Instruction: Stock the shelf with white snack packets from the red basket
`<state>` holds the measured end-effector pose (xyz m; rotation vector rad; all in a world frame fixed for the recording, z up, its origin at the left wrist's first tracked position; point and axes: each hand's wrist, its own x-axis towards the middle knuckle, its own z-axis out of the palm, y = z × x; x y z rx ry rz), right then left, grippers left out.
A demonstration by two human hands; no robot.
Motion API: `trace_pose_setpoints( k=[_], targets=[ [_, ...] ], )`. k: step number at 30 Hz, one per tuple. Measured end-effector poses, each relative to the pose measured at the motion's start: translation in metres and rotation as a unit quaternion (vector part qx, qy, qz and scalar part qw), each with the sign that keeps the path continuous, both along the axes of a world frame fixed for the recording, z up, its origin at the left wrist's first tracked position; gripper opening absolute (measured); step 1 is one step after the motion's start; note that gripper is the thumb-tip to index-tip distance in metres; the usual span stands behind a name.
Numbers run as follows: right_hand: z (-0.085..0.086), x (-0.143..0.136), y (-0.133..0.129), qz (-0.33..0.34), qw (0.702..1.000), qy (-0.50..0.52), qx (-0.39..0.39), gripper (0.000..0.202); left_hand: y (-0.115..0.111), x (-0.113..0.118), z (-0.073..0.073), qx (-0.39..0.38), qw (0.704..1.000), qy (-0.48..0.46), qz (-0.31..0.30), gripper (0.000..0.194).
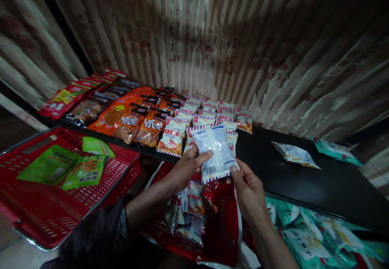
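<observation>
A white snack bag (216, 151) with a red-and-blue striped edge is held back side up between my two hands. My left hand (190, 165) pinches its left side, thumb on top. At its lower right corner, my right hand (247, 184) grips it with the thumb over the edge. Behind the bag, rows of matching snack bags (172, 136) lie on the black shelf (258, 155). Below my hands, a red basket (223, 224) contains several more of these bags (194, 198).
Orange snack packs (130, 119) and red packs (65, 99) fill the shelf's left part. Farther right lie a white bag (294, 154) and a teal bag (336, 150). Another red basket (36, 220) holds green packets (86, 171). Teal bags (310, 240) are heaped below the shelf.
</observation>
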<state>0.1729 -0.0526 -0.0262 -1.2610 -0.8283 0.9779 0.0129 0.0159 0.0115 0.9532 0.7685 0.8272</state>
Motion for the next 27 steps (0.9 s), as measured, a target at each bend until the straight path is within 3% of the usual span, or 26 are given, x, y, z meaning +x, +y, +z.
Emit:
trace_pose_setpoints(
  k=[5,8,10,12,14,16,23,27],
  targets=[
    [-0.001,0.001,0.001,-0.017,0.997,-0.080,0.004,0.048,-0.001,0.002,-0.001,0.006,1.000,-0.015,0.017,0.048],
    [0.000,0.001,0.001,-0.067,0.977,-0.198,0.051,0.047,-0.002,0.002,0.000,0.001,0.999,-0.034,0.024,0.045],
    [0.003,0.002,-0.001,-0.106,0.938,-0.315,0.096,0.042,-0.002,0.003,0.001,-0.004,0.999,-0.041,0.030,0.044],
    [0.007,0.001,-0.003,-0.133,0.882,-0.427,0.147,0.034,-0.003,0.003,0.002,-0.005,0.999,-0.042,0.033,0.042],
    [0.011,0.000,-0.005,-0.137,0.830,-0.504,0.195,0.028,-0.003,0.004,0.003,-0.002,0.999,-0.043,0.031,0.043],
    [0.013,-0.003,-0.006,-0.120,0.802,-0.541,0.224,0.028,-0.003,0.004,0.003,0.001,0.998,-0.048,0.027,0.045],
    [0.014,-0.004,-0.008,-0.073,0.815,-0.537,0.204,0.037,-0.006,0.001,0.006,0.022,0.997,-0.069,0.003,0.044],
    [0.013,-0.004,-0.012,-0.028,0.857,-0.478,0.191,0.048,-0.006,-0.001,0.007,0.034,0.994,-0.105,-0.009,0.043]
  ],
)
